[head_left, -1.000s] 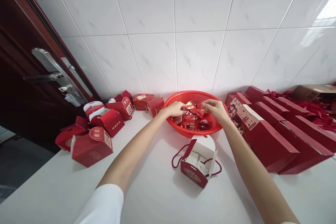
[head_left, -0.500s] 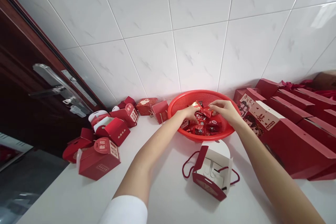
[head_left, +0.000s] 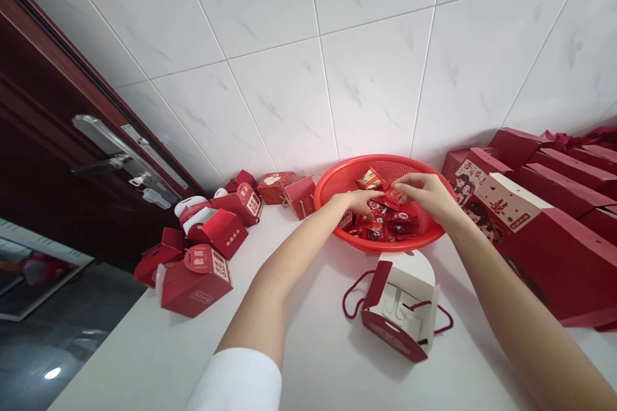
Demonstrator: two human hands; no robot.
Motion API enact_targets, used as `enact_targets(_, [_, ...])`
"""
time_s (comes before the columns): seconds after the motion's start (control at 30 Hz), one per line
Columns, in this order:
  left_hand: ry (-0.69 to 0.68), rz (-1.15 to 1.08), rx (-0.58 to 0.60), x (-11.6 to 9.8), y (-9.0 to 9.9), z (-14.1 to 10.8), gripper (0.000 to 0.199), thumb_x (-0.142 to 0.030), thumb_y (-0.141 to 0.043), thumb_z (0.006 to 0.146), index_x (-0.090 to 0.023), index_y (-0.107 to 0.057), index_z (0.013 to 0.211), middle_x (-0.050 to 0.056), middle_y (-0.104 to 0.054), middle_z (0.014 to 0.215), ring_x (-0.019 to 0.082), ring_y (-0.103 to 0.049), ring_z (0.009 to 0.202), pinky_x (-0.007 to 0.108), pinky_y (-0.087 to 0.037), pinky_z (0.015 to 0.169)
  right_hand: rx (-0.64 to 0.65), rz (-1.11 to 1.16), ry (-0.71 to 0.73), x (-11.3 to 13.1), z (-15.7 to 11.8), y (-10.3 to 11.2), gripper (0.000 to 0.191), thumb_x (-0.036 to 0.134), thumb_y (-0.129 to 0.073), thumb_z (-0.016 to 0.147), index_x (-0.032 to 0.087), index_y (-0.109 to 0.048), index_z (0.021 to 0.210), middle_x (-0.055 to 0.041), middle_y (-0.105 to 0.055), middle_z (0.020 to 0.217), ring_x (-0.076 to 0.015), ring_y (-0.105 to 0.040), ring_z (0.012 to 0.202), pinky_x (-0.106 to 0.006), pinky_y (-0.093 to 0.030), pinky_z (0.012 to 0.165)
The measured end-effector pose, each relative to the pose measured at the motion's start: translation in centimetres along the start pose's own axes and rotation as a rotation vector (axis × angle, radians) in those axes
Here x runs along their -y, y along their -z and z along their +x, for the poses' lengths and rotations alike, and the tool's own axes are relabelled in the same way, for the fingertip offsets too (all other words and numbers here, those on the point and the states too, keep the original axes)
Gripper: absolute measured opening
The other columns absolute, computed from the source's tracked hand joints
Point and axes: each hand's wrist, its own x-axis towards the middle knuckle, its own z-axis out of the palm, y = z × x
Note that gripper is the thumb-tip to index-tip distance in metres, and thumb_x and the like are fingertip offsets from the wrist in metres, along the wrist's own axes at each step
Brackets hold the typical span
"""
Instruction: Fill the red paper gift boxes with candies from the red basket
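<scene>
Both hands are inside a red plastic basket (head_left: 332,180) that holds several small candies in shiny wrappers. My right hand (head_left: 421,196) is closed, pinching a red wrapped candy (head_left: 391,199) between thumb and fingers. My left hand (head_left: 359,203) reaches over the pile with its fingers apart, the tips at the candies beside the pinched one. A gold-wrapped candy (head_left: 370,178) lies behind the left fingers. In front of the basket stands an open red gift box (head_left: 395,334) with a white inside and dark red rope handles; the part of its inside that shows holds no candies.
At the left, several small closed red boxes (head_left: 195,289) are grouped on the white table (head_left: 308,359). Large red boxes (head_left: 554,250) stand in rows at the right. White wall tiles (head_left: 376,90) rise behind, and a dark door (head_left: 43,115) with a metal handle is at the left.
The view has shifted slightly. My left fingers have moved right, closer to the right hand, and the gold-wrapped candy now lies uncovered behind them. The right hand keeps its pinch.
</scene>
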Motion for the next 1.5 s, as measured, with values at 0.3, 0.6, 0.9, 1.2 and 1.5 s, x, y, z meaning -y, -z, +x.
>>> enact_targets(0.3, [-0.078,-0.058,-0.149,-0.1,-0.3,0.2,0.082,-0.022,-0.077,0.062,-0.024,-0.052,0.140,0.009,-0.060,0.140,0.033,-0.057,0.126,0.038,-0.049,0.101,0.011,0.012,-0.008,0.2,0.0,-0.1,0.020,0.037,-0.072,0.072,0.018,-0.070,0.073,-0.0044,-0.070,0.070,-0.0146,-0.060,0.058,-0.029,-0.052,0.060])
enact_targets(0.6, [-0.254,-0.256,-0.409,-0.4,0.3,0.1,0.052,-0.019,-0.072,0.070,-0.020,-0.065,0.121,0.006,-0.070,0.114,0.025,-0.065,0.106,0.035,-0.051,0.093,-0.092,0.036,-0.070,-0.6,0.6,-0.1,0.014,0.026,-0.074,0.071,0.018,-0.067,0.081,-0.0015,-0.067,0.068,-0.0147,-0.062,0.057,-0.028,-0.053,0.057])
enact_targets(0.9, [-0.451,-0.515,-0.350,-0.9,0.2,0.1,0.059,-0.022,-0.081,0.066,-0.017,-0.066,0.124,0.007,-0.073,0.106,0.023,-0.067,0.096,0.035,-0.053,0.087,0.043,-0.076,-0.072,-0.8,0.5,-0.1,0.017,0.029,-0.076,0.073,0.018,-0.071,0.085,-0.0016,-0.070,0.069,-0.0128,-0.060,0.054,-0.024,-0.048,0.049])
enact_targets(1.2, [-0.209,-0.376,-0.418,-0.3,0.3,-0.3,0.042,-0.021,-0.071,0.069,-0.016,-0.073,0.110,0.001,-0.070,0.092,0.021,-0.062,0.088,0.030,-0.049,0.083,-0.181,-0.026,-0.003,-2.0,1.3,0.3,0.031,0.047,-0.070,0.072,0.021,-0.056,0.063,0.0006,-0.058,0.061,-0.0140,-0.051,0.059,-0.027,-0.042,0.055])
enact_targets(1.5, [-0.217,-0.450,-0.389,-0.4,0.4,-0.8,0.032,-0.032,-0.076,0.066,-0.018,-0.070,0.094,-0.002,-0.064,0.081,0.019,-0.060,0.080,0.030,-0.047,0.078,-0.171,0.179,-0.059,-0.6,0.7,0.2,0.033,0.041,-0.078,0.063,0.022,-0.051,0.062,0.0022,-0.060,0.060,-0.0140,-0.054,0.059,-0.027,-0.043,0.059])
